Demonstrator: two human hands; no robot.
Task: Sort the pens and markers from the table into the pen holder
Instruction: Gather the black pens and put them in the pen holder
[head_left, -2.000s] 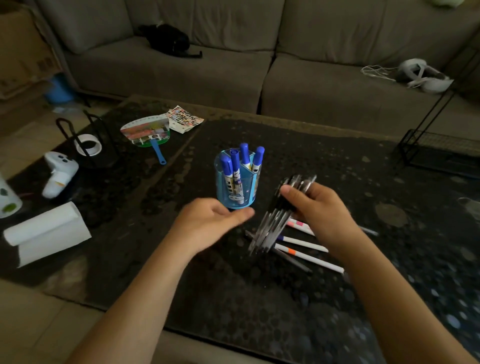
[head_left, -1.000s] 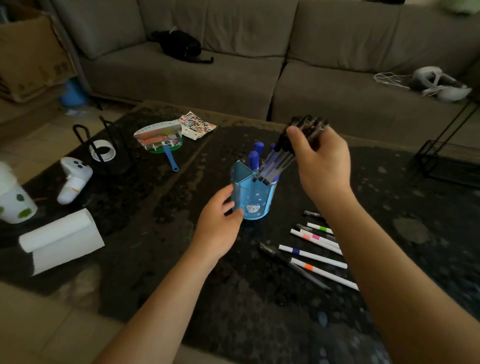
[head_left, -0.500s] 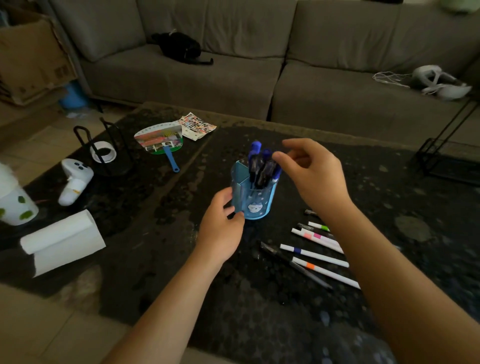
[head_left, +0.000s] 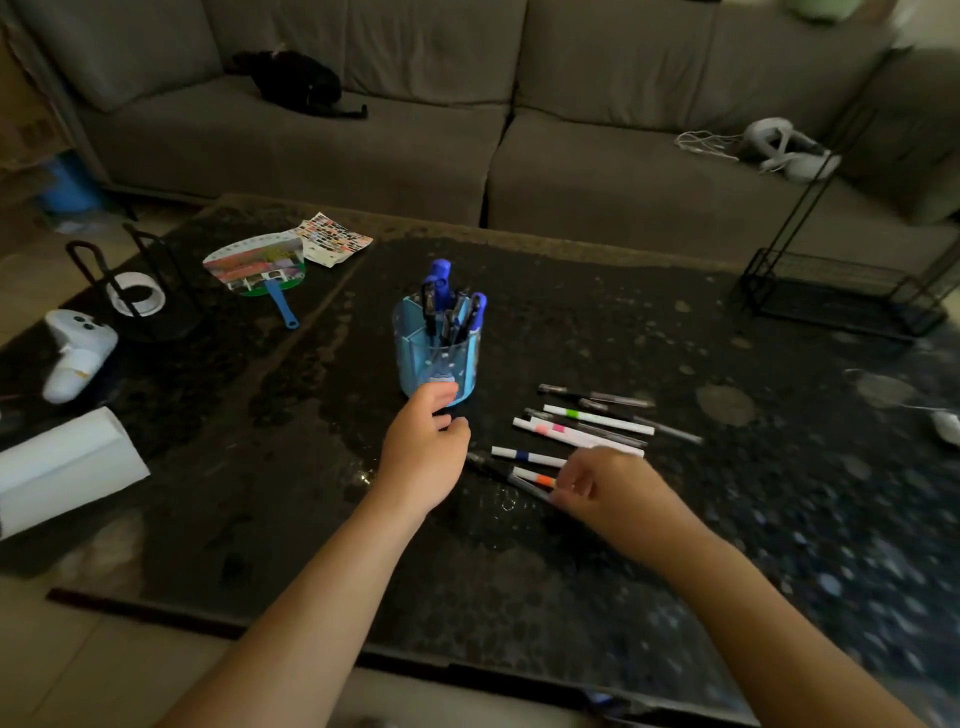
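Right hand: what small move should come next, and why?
Probably close the right hand on the orange-banded marker beneath its fingertips. Several pens and markers lie loose on the table, while the left hand steadies the pen holder.

Blue pen holder upright, part-filled; pens loose beside.
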